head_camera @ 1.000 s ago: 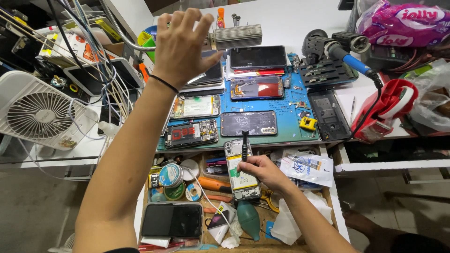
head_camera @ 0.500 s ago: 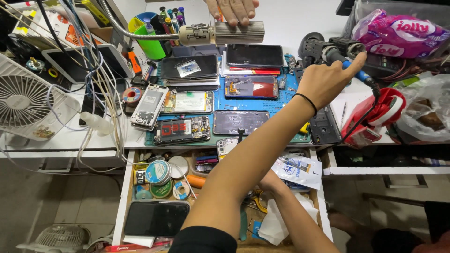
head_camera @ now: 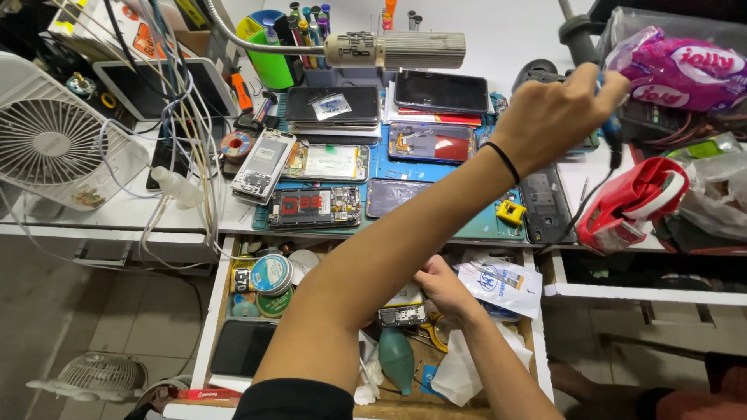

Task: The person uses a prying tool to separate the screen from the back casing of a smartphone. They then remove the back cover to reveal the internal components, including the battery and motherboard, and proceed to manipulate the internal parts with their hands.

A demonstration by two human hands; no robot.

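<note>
My left hand has crossed over my right arm and its grip is wrapped around the blue handle of a corded tool at the far right of the surface, fingers curled shut on it, though the tip is hidden behind my knuckles, so I cannot tell which way it points. My right hand sits low in the open drawer, grip pinched together on a small opened phone, which lies flat among the clutter there with its dark innards and a pale patch showing. As I judge it, the crossed arms are the main risk: my left forearm hangs right over the phone, and pulling the tool back could drag its black cord across the red bag or the stripped phones on the blue mat and sweep something off. A hot or sharp tip could also graze my right wrist on the way in. The phone looks thin and light, likely to skid if my pinch loosens. A teal rubber blower and loose white wrappers crowd just beside it.
</note>
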